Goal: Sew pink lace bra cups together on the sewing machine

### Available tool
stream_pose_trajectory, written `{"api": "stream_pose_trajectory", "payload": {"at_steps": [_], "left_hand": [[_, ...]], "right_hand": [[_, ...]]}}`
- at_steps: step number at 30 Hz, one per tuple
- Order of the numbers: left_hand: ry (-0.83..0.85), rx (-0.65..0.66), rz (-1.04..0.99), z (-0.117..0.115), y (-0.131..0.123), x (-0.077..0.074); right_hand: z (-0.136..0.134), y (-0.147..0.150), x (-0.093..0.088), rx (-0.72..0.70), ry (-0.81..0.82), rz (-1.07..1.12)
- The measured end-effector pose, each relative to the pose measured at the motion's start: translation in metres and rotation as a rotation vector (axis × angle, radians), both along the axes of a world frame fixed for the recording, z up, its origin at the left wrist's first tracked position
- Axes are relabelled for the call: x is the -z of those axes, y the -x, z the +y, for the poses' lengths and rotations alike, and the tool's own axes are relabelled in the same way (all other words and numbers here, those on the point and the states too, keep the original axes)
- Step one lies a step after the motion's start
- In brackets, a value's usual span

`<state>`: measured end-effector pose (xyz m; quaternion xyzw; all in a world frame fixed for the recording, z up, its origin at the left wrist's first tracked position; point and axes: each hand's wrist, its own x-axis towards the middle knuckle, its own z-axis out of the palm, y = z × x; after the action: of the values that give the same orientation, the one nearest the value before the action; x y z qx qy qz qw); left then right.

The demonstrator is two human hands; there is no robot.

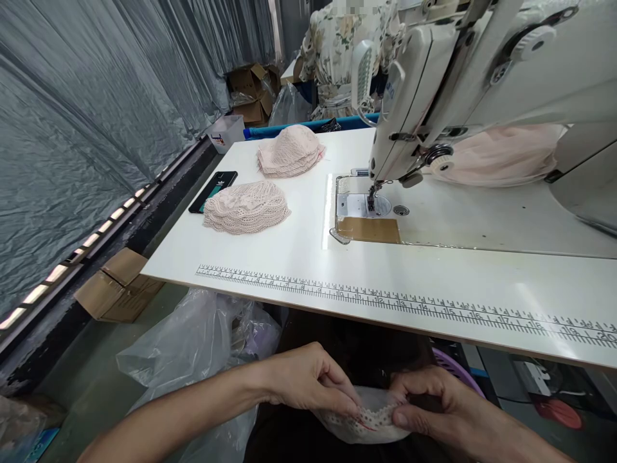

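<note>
Over my lap, below the table's front edge, I hold a pale lace fabric piece [369,427] with a scalloped, dotted trim and a bit of red thread. My left hand [318,382] pinches its left side near the red thread. Thumb and fingers of my right hand [429,402] are closed on the trim at the right. On the white table [289,254] above lie two stacks of similar pink lace pieces, a nearer stack [245,207] and a farther, cup-shaped stack [292,151].
A sewing machine [414,96] occupies the table's right, with pale pink fabric [501,154] behind it. A phone [212,191] lies partly under the nearer stack. Clear plastic bags [193,341] and a cardboard box [118,286] are down left. Another person [332,51] is beyond the table.
</note>
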<state>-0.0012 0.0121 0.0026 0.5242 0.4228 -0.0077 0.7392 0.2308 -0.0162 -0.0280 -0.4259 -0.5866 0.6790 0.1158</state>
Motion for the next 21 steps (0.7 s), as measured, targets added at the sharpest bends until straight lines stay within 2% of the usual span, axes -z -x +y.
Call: {"api": "stream_pose_trajectory", "payload": {"at_steps": [6,13,21], "left_hand": [[0.061,-0.021,-0.01,-0.002,0.0,0.002],[0.141,-0.038,-0.053,0.0,0.004,0.002],[0.131,-0.011,-0.105,0.006,0.006,0.0]], "right_hand": [[0.007,0.013,-0.015,-0.001,0.001,0.046],[0.006,0.012,-0.012,0.016,0.029,0.053],[0.008,0.01,-0.014,0.018,0.075,0.116]]}}
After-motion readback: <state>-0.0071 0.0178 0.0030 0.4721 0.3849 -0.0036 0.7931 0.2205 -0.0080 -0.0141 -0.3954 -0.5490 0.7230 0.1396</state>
